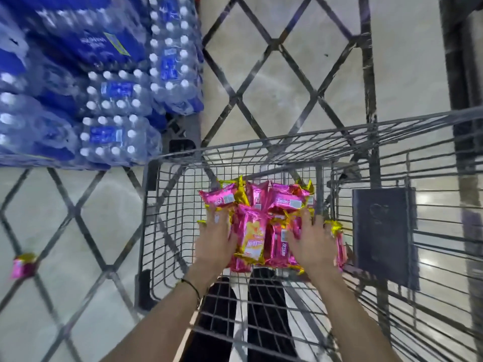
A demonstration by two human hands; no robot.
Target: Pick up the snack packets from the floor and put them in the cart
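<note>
Left hand (217, 241), right hand (311, 239) on packets (253, 236) in one cart (261, 142); one stray packet (23, 265)

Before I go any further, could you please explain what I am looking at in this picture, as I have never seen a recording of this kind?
There is no machine here. A person wears a camera on the head, and this single picture looks forward and down from it, so the two bare arms are the person's own. The left hand and the right hand lie with spread fingers on a pile of pink-and-gold snack packets inside the wire cart. I cannot tell whether the pile is resting or being carried. One more packet lies on the floor to the left. Shrink-wrapped packs of water bottles are stacked at the upper left.
</note>
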